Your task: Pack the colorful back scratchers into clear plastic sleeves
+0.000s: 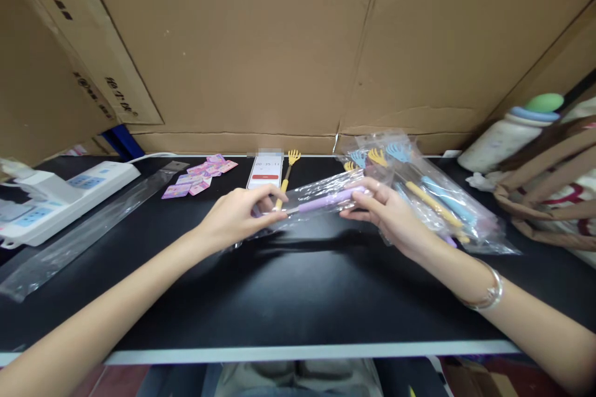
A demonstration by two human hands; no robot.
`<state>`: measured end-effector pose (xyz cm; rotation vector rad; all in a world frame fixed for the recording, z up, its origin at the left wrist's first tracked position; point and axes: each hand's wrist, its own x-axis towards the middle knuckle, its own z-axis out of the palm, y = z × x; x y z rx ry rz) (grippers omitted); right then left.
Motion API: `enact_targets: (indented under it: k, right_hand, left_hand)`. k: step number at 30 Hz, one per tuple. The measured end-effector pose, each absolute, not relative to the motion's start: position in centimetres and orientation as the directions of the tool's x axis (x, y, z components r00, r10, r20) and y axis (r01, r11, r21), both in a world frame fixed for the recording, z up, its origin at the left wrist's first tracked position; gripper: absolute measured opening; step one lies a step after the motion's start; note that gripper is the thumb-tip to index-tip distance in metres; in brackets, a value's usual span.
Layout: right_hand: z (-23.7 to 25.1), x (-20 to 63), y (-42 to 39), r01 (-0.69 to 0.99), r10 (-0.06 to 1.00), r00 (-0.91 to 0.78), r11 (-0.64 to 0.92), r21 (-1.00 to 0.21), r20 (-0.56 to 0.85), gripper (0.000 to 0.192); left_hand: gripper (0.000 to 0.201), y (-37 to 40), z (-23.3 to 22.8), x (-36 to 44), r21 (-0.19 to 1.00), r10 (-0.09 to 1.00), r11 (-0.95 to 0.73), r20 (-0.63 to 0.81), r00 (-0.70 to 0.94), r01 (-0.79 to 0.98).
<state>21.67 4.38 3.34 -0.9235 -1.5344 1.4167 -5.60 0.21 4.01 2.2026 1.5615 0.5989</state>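
Note:
Above the black table, a purple-handled back scratcher (326, 200) lies inside a clear plastic bag (310, 186), tilted slightly up to the right. My left hand (239, 216) pinches its left end, and the fingers hide the head there. The purple handle's right end is between the thumb and fingers of my right hand (386, 211). Just behind my left hand is a yellow back scratcher (288, 173), its claw pointing away from me. To the right of my right hand, clear bags (465, 211) hold several blue and yellow back scratchers.
A phone showing a timer (265, 169) lies behind my left hand. Pink and purple cards (200, 177) are left of it. A long clear sleeve (93, 229) and a white power strip (74, 195) lie at left. At right stand a bottle (505, 139) and a brown-handled bag (554, 186). Cardboard (251, 43) walls the back.

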Motion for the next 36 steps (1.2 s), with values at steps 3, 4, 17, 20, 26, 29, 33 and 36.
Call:
enact_targets:
  k: [3,4,17,20,26,29,33,36]
  right_hand:
    - [4.4,22.5,4.9,-0.018,0.937,-0.27,0.225,-0.974,0.222,0.026]
    - [4.7,22.7,5.0,-0.008,0.932,-0.217,0.294,-0.956,0.289,0.026]
    - [4.1,24.4,5.7,0.573,0.207,-0.594,0.788,0.228,0.778,0.02]
    - [3.7,24.0,5.5,0.55,0.111,-0.687,0.725,0.415,0.718,0.02]
    - [2.1,22.2,4.6,0.45,0.174,-0.828,0.774,0.446,0.534,0.012]
    - [1.3,21.4,4.3,0.421,0.226,-0.862,0.817,0.393,0.453,0.015]
    - [0.9,21.0,4.2,0.405,0.269,-0.877,0.86,0.311,0.398,0.019]
    - [1.0,21.0,4.2,0.416,0.311,-0.872,0.878,0.237,0.379,0.019]
  left_hand:
    - [0.036,0.8,4.2,-6.8,0.416,0.911,-0.379,0.324,0.255,0.827]
    - [0.036,0.9,4.3,-7.1,0.337,0.873,-0.398,0.426,0.238,0.853]
    - [0.018,0.2,1.9,-5.0,-0.353,0.405,-0.579,0.659,0.634,0.735]
    - [0.016,-0.8,1.6,-3.5,-0.466,0.299,-0.66,0.558,0.774,0.59]
    - [0.01,-1.8,1.4,-2.5,-0.425,0.215,-0.753,0.563,0.798,0.502]
    - [0.012,-1.5,1.0,-2.7,-0.344,0.326,-0.747,0.556,0.765,0.569]
    - [0.015,-1.1,0.6,-2.8,-0.232,0.441,-0.742,0.538,0.718,0.629]
    - [0.015,-1.0,0.5,-2.7,-0.172,0.489,-0.752,0.503,0.713,0.637]
